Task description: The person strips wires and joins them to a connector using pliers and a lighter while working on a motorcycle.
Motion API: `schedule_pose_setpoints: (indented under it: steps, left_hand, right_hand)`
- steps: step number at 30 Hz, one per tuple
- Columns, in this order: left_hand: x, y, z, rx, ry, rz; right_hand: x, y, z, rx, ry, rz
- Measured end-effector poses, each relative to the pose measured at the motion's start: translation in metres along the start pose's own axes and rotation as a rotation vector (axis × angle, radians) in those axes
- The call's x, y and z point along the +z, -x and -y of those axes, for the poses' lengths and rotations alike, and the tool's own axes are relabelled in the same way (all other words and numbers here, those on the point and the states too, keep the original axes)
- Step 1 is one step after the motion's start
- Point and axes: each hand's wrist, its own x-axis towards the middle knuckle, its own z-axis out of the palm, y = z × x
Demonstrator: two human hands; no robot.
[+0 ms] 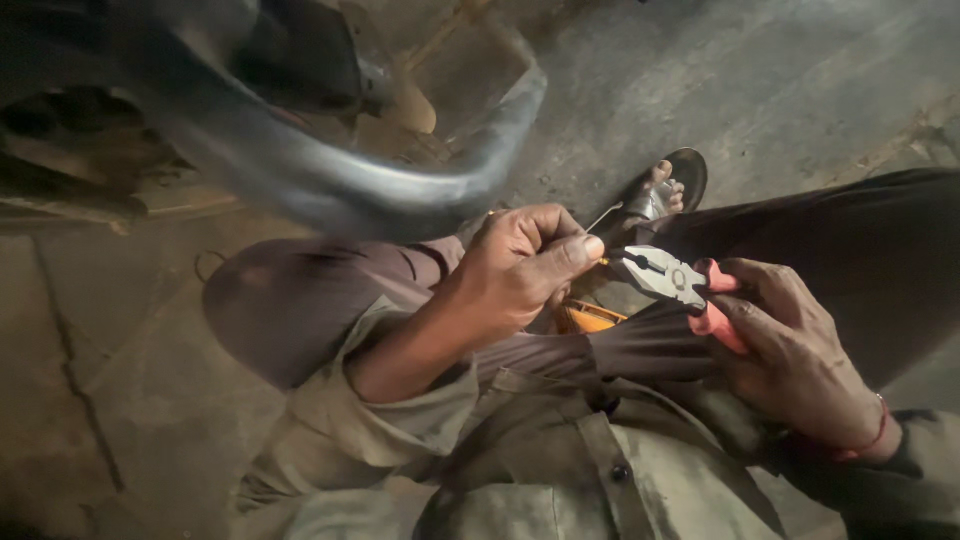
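My right hand (pixel 785 350) grips the red handles of a pair of steel pliers (pixel 668 277), whose jaws point left toward my left hand. My left hand (pixel 520 265) pinches a thin wire (pixel 604 216) between thumb and fingers; the wire's free end sticks up to the right. The plier jaws meet the wire right at my left thumb tip. Both hands hover over my lap, above my dark trousers (pixel 300 300). An orange object (pixel 590 317) lies partly hidden under my left hand.
A curved grey metal tube (pixel 330 180) of some vehicle part looms blurred at the upper left. My sandalled foot (pixel 668 188) rests on the concrete floor (pixel 780 90). A cracked floor slab lies to the left.
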Motion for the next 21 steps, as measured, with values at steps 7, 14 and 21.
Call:
schedule_pose_setpoints:
  steps: [7, 14, 21]
  left_hand:
    - [0.0031, 0.0026, -0.0085, -0.024, -0.118, -0.01]
    - [0.0029, 0.0018, -0.0075, -0.026, -0.124, 0.026]
    - [0.0023, 0.0047, -0.0053, -0.077, -0.085, 0.058]
  right_hand:
    - [0.0002, 0.0007, -0.005, -0.053, -0.037, 0.014]
    - [0.0044, 0.002, -0.0077, -0.016, -0.041, 0.042]
    - [0.0035, 0.0029, -0.008, -0.059, -0.031, 0.012]
